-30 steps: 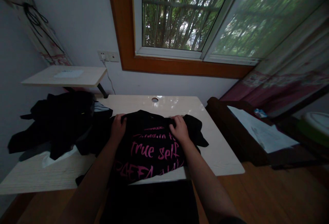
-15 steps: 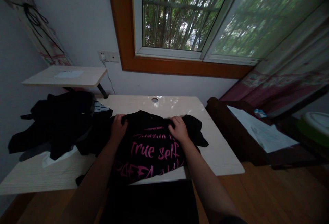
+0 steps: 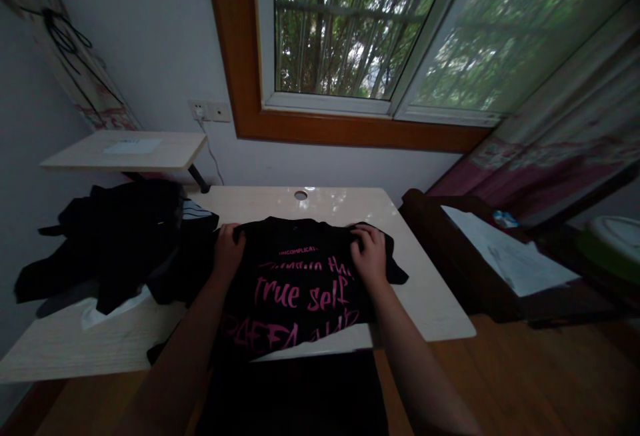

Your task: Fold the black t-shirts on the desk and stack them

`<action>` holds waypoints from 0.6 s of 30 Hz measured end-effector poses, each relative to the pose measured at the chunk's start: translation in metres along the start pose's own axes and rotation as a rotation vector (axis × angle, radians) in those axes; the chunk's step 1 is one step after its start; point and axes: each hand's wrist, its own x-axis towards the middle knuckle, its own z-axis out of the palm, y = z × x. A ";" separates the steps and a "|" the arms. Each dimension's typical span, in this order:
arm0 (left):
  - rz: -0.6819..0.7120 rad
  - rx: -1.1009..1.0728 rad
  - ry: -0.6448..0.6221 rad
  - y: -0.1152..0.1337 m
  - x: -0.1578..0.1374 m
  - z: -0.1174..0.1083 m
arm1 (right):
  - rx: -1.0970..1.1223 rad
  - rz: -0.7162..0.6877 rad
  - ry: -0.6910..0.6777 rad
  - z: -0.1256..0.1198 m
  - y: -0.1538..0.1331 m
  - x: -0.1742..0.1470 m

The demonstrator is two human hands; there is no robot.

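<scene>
The black T-shirt [image 3: 295, 296] with pink lettering lies at the lower centre of the frame on the pale surface [image 3: 425, 303], neckline toward the top of the frame. The left hand [image 3: 230, 253] contacts its shoulder area left of centre, and the right hand [image 3: 371, 256] contacts the opposite shoulder right of centre; both hands are partly curled, and whether either pinches fabric cannot be determined. Dark garments [image 3: 125, 236] are piled at the left of the frame, below the raised shelf [image 3: 173, 151].
</scene>
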 end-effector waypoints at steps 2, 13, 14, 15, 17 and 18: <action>-0.003 -0.001 0.015 -0.001 0.000 0.001 | -0.102 0.075 0.022 -0.012 0.013 -0.005; -0.043 0.153 -0.081 0.012 -0.002 -0.003 | 0.031 0.542 -0.464 -0.064 0.054 -0.029; -0.040 0.184 -0.122 0.015 -0.004 -0.003 | 0.072 0.554 -0.518 -0.068 0.052 -0.028; -0.036 0.217 -0.170 0.018 -0.006 -0.004 | 0.116 0.556 -0.551 -0.070 0.049 -0.027; -0.026 0.275 -0.279 0.023 -0.010 -0.007 | 0.250 0.547 -0.569 -0.073 0.042 -0.023; -0.022 0.291 -0.332 0.025 -0.013 -0.009 | 0.345 0.547 -0.576 -0.074 0.037 -0.021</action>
